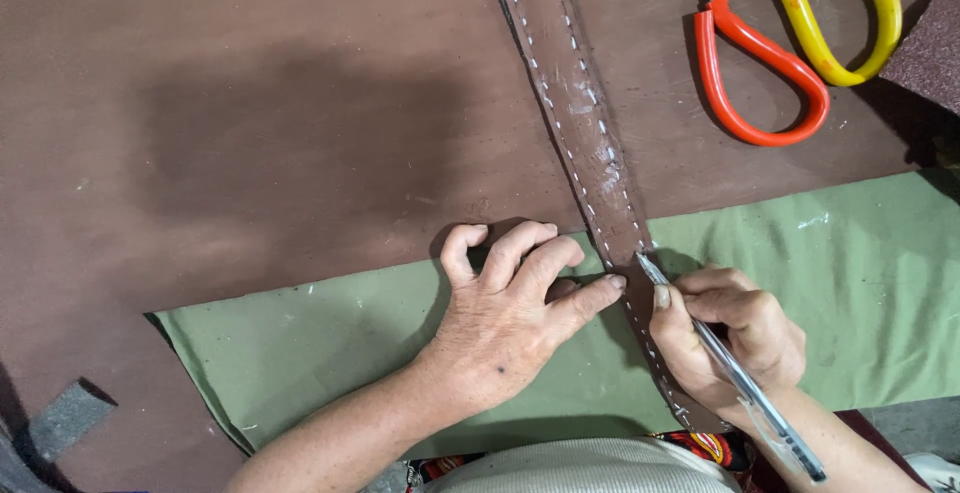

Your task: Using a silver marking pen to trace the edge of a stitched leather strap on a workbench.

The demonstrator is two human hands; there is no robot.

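A long brown strip [575, 103] with white stitch-like marks along both edges lies across a green fabric sheet [860, 263] on the brown table. My left hand [505, 308] presses down on the green fabric and the strip's left edge, fingers spread and index fingertip touching the strip. My right hand [730, 338] grips a silver pen [735, 378] whose tip touches the strip's right edge, close to my left index finger. The strip's lower part is hidden under my right hand.
Large scissors [790, 48] with one orange and one yellow handle lie at the top right. A dark rough block [930, 48] sits at the right edge. A grey foam scrap [65, 418] lies at the lower left. The brown table surface [250, 123] spreads to the left.
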